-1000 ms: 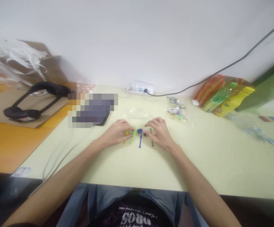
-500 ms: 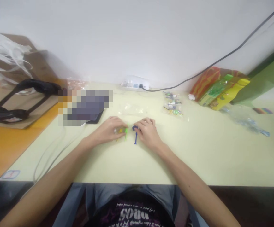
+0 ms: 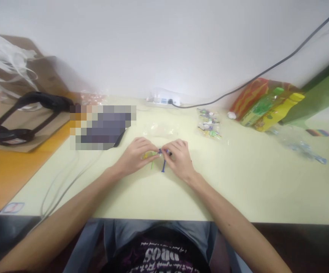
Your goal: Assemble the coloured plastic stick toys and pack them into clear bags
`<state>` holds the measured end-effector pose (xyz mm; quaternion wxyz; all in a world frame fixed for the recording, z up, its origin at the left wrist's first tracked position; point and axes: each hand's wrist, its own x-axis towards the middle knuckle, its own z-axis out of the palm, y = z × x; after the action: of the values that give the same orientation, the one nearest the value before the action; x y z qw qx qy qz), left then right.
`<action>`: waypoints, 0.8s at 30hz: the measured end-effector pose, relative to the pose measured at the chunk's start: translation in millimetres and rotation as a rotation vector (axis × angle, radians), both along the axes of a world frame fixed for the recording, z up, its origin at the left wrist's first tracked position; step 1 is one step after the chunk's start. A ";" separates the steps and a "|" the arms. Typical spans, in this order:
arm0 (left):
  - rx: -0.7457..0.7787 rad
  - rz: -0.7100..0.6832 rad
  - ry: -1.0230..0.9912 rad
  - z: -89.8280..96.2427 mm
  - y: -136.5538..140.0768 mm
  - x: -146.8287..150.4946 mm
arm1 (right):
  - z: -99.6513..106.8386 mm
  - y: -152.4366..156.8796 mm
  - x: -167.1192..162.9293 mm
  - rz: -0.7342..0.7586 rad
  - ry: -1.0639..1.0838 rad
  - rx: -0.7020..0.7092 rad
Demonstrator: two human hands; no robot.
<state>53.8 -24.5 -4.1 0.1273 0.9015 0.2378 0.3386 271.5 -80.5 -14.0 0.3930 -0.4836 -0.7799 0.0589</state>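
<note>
Between my two hands, at the middle of the table, is a small dark blue plastic piece (image 3: 160, 151). The fingertips of my left hand (image 3: 134, 155) close on its left side; my right hand (image 3: 178, 157) pinches it from the right. A thin blue stick (image 3: 163, 166) with a wider foot extends toward me below the right fingers; whether it joins the piece is unclear. Under my left hand, a thin green stick (image 3: 152, 165) and a bit of yellow plastic (image 3: 145, 155) show, mostly covered by the fingers.
Behind the hands lies a clear plastic bag (image 3: 160, 129). Bags of small coloured parts (image 3: 209, 123) sit to its right. A power strip (image 3: 163, 99) with a black cable stands by the wall. Bottles (image 3: 276, 112) are at right, a blurred dark device (image 3: 104, 127) at left.
My left hand has shifted right, from the green piece to the blue one, so both hands' fingertips now meet there. My right hand has barely moved.
</note>
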 end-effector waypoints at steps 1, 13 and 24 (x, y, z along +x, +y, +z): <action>0.009 -0.001 -0.019 -1.2 -0.5 0.8 | 0.1 -1.0 -1.0 0.016 0.005 0.010; -0.121 0.184 -0.123 -1.3 3.2 -7.4 | 2.1 0.6 17.9 0.010 -0.014 0.106; -0.119 0.127 -0.138 -5.4 7.0 -11.8 | -6.9 0.0 23.6 0.065 -0.322 -0.095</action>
<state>42.1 -17.5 -9.5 0.1752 0.8500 0.3047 0.3923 295.1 -80.5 -20.9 0.2375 -0.4792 -0.8444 0.0303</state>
